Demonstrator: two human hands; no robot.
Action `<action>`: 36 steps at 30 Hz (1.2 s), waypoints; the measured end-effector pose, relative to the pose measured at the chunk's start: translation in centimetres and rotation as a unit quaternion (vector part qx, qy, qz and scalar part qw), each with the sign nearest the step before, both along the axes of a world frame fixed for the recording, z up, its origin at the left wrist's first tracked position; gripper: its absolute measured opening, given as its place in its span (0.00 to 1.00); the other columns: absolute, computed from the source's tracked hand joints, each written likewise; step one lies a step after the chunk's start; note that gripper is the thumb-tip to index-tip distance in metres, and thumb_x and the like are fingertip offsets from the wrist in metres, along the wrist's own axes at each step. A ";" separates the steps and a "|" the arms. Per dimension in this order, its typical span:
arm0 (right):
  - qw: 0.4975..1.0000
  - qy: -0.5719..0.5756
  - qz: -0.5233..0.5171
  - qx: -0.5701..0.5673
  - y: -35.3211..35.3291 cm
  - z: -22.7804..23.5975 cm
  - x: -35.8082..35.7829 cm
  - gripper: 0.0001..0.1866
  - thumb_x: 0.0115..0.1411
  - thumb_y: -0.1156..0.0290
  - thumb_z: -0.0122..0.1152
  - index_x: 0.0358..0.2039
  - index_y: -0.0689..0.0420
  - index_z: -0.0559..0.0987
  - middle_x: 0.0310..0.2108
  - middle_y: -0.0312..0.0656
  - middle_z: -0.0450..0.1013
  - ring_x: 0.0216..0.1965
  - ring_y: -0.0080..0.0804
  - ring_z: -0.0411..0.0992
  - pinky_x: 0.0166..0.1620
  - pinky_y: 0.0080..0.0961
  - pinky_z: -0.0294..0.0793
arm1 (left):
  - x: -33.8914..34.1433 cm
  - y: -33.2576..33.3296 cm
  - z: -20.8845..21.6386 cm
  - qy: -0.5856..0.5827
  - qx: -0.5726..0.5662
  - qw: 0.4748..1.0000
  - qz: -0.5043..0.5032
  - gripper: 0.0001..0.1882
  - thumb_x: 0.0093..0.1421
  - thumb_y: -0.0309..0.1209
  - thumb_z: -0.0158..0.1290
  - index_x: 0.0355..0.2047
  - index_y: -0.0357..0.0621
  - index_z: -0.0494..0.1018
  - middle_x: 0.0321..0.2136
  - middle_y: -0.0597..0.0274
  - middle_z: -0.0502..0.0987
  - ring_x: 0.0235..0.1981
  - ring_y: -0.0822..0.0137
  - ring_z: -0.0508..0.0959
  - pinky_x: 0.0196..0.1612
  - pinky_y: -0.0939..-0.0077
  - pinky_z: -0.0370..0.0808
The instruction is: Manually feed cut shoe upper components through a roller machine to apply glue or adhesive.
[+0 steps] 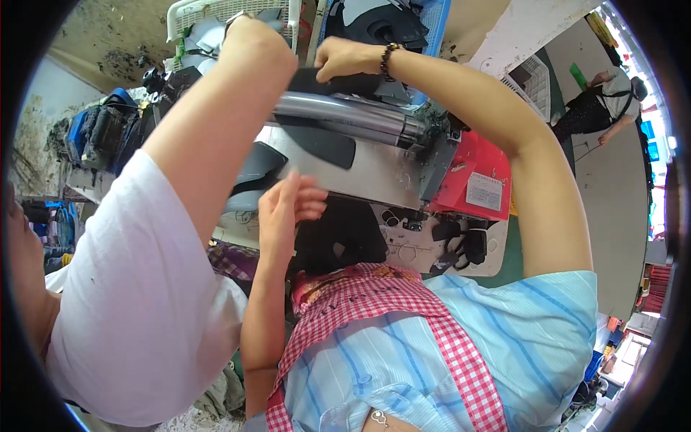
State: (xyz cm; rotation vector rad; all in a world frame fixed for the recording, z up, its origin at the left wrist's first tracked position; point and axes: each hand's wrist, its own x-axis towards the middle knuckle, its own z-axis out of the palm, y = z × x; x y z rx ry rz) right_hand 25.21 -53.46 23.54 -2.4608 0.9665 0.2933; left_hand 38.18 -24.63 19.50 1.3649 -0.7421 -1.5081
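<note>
My left hand (283,209) is raised with its thumb and fingers apart, slightly blurred, holding nothing. It is in front of a machine's pale metal plate (381,173). My right hand (344,59), a dark beaded bracelet at its wrist, reaches over the shiny metal roller (338,115). Its fingers curl down onto a dark flat piece (360,85) behind the roller. Another dark, round-cornered piece (327,147) lies on the plate, its far end under the roller. Dark grey curved pieces (252,176) are stacked left of the plate.
From the left, a white-sleeved person's arm (216,122) crosses to a white basket (294,18) of grey pieces. A blue basket (440,25) holds black pieces. A red box (475,180) adjoins the roller's right end. Black bands (468,248) lie below it. Another person (604,104) works far right.
</note>
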 end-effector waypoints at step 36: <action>0.911 -0.177 -0.175 -0.328 -15.0 0.2 -14.6 0.40 0.44 0.57 0.73 0.55 0.61 0.69 0.46 0.52 0.73 0.50 0.41 0.72 0.54 0.33 0.69 | -3.2 6.8 -16.2 -0.580 -0.047 0.809 -0.083 0.30 0.48 0.40 0.66 0.48 0.37 0.71 0.42 0.46 0.74 0.43 0.44 0.74 0.43 0.55 0.73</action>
